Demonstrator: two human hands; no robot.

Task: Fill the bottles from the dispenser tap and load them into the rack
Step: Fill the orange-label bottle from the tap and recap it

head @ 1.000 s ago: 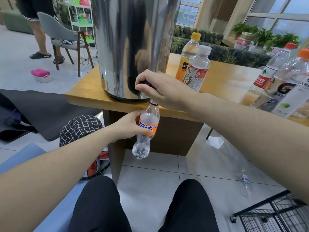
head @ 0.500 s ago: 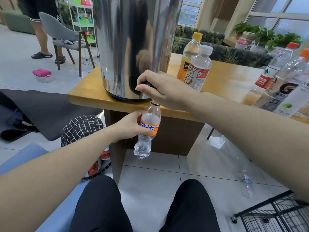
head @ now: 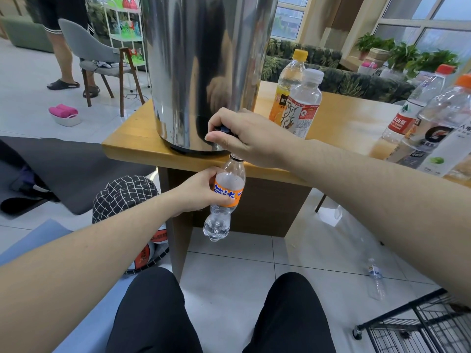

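Hidden and cut-off bits

The right hand (head: 244, 136) covers most of the tap (head: 224, 129). The dispenser (head: 204, 72) top and rack (head: 418, 329) run off the edges.

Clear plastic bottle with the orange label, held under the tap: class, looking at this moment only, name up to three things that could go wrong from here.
1. The clear plastic bottle with the orange label is tilted, its narrow mouth at the spout, so water might miss it and spill.
2. The right hand covers the tap, hiding the flow, so overfilling is possible.
3. The left hand alone carries the bottle in mid-air over the white tiled floor; as it gets heavier it could slip.
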